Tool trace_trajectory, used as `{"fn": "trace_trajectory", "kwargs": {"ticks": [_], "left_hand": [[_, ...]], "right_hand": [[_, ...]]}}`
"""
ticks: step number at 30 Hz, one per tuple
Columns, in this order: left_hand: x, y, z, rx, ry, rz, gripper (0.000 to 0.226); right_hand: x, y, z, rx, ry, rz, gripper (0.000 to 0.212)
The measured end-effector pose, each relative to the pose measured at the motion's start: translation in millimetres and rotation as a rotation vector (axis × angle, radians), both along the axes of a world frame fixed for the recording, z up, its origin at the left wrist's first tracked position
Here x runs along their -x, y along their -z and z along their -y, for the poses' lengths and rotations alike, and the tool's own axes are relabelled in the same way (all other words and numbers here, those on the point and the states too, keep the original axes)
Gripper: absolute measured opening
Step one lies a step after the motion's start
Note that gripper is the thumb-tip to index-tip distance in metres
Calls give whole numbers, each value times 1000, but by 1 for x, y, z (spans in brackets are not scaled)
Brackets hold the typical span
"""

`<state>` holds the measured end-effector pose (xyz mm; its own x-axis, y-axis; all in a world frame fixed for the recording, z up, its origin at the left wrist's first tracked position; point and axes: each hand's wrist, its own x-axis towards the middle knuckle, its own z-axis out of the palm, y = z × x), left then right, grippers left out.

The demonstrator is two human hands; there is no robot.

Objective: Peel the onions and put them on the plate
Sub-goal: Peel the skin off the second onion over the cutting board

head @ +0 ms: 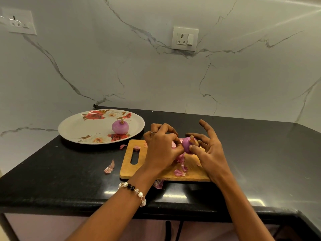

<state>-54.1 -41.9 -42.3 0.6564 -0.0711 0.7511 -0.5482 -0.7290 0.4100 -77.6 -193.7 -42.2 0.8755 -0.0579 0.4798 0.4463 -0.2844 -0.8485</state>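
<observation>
A purple onion is held just above the wooden cutting board. My right hand holds it between thumb and fingers, with two fingers spread upward. My left hand pinches a strip of pink skin at the onion's left side. One peeled onion sits on the right part of the floral plate, to the left of the board.
Loose onion skins lie on the board, and more skin pieces lie on the black counter to its left and at its front edge. A marble wall with sockets stands behind. The counter's front edge is near me.
</observation>
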Motion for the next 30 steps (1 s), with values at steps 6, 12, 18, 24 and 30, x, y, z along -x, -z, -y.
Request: {"fn": "trace_trajectory", "kwargs": {"ticks": [6, 12, 18, 24, 30], "left_hand": [[-2, 0, -1, -20, -38, -6, 13], [-2, -3, -3, 87, -31, -54, 9], [-6, -2, -6, 240, -167, -72, 10], [-6, -1, -4, 203, -104, -105, 15], [-4, -5, -1, 189, -8, -42, 42]], "right_hand": [[0, -2, -2, 12, -15, -5, 81], [2, -4, 0, -120, -56, -28, 79], [0, -4, 3, -251, -36, -40, 74], [-2, -5, 4, -360, -62, -62, 69], [-4, -5, 5, -434, -66, -60, 70]]}}
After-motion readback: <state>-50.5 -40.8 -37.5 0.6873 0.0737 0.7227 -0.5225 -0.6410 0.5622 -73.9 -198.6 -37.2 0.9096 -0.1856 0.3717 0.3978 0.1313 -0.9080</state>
